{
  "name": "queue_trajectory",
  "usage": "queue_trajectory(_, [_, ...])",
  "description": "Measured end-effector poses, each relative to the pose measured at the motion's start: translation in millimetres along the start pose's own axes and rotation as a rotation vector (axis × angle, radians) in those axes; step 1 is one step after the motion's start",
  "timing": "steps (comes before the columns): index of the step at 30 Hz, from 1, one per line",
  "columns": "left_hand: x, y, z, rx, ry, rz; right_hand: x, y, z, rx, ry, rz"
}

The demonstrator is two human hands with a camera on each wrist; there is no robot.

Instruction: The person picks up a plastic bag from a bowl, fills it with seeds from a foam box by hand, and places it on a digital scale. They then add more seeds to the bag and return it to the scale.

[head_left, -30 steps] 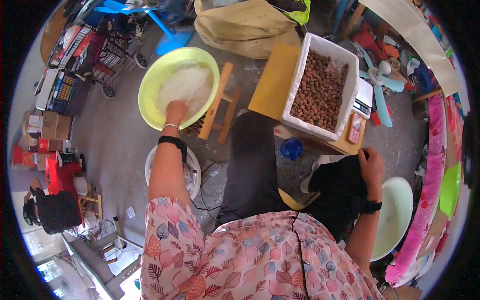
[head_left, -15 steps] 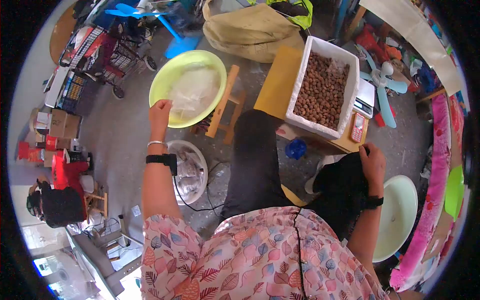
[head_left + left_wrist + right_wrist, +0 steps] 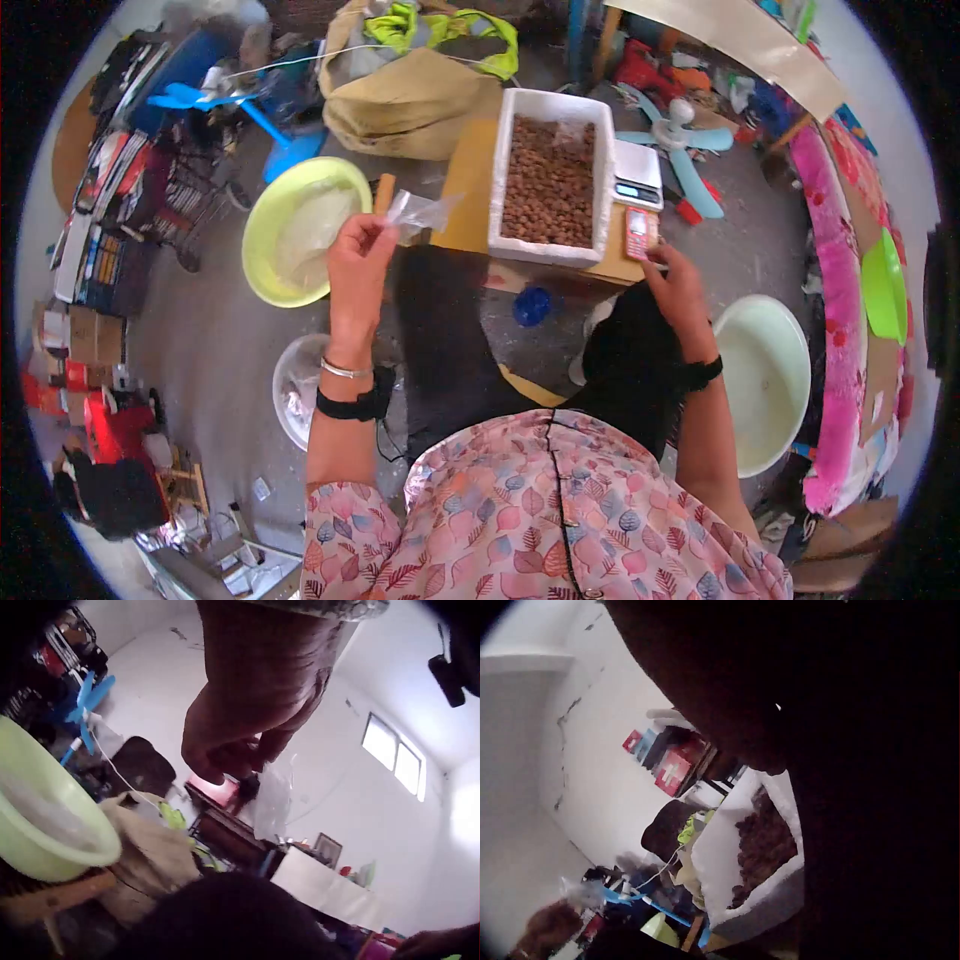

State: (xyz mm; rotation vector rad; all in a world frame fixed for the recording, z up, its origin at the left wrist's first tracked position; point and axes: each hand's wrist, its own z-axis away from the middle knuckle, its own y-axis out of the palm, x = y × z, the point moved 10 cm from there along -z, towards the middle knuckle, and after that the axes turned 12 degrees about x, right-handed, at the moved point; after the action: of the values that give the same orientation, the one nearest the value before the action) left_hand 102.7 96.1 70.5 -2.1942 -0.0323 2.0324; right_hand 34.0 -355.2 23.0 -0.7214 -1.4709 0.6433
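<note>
My left hand (image 3: pixel 358 270) pinches a small clear plastic bag (image 3: pixel 425 213) between thumb and fingertips, beside the yellow-green basin. In the left wrist view the thin bag (image 3: pixel 274 802) hangs from the fingers. More clear plastic (image 3: pixel 315 225) lies inside the basin (image 3: pixel 262 250). My right hand (image 3: pixel 680 290) is over the right knee with loosely bent fingers and nothing visible in it, close to a red phone (image 3: pixel 636 230). A white foam box (image 3: pixel 497 210) on the low table holds many brown, nut-like pieces (image 3: pixel 548 185). A digital scale (image 3: pixel 637 170) sits right of the box.
A pale green tub (image 3: pixel 765 390) stands at the right, and a white bucket (image 3: pixel 290 420) at lower left. A blue plastic item (image 3: pixel 531 306) lies on the floor before the table. Behind are a tan bag (image 3: pixel 410 115) and a fan with pale blue blades (image 3: pixel 680 150).
My left hand has come out of the basin and moved right, now with a clear plastic bag. My right hand has lifted from the knee toward the phone. The head view has shifted.
</note>
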Motion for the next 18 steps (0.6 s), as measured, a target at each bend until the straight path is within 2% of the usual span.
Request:
queue_trajectory(1, [-3,19,2,0.039,0.031,0.032,16,-1,5,-0.029,-0.059,-0.081])
queue_trajectory(3, [-10,59,6,0.123,0.087,0.1,53,8,10,0.045,-0.064,-0.252])
queue_trajectory(4, [-14,78,10,0.153,0.038,0.114,73,11,14,0.084,-0.073,-0.379])
queue_trajectory(7, [-19,120,22,0.217,0.054,0.111,104,31,17,0.163,-0.074,-0.706])
queue_trajectory(8, [-24,132,27,0.216,0.055,0.159,108,37,16,0.165,-0.074,-0.732])
queue_trajectory(11, [-29,154,40,0.249,0.035,-0.052,117,47,14,0.17,-0.075,-0.815])
queue_trajectory(13, [-28,163,45,0.248,0.068,-0.096,126,47,17,0.166,-0.058,-0.882])
queue_trajectory(15, [-26,170,50,0.256,0.113,-0.13,123,52,17,0.177,-0.075,-0.836])
queue_trajectory(18, [-19,175,56,0.278,0.057,-0.177,119,59,19,0.194,-0.093,-0.81])
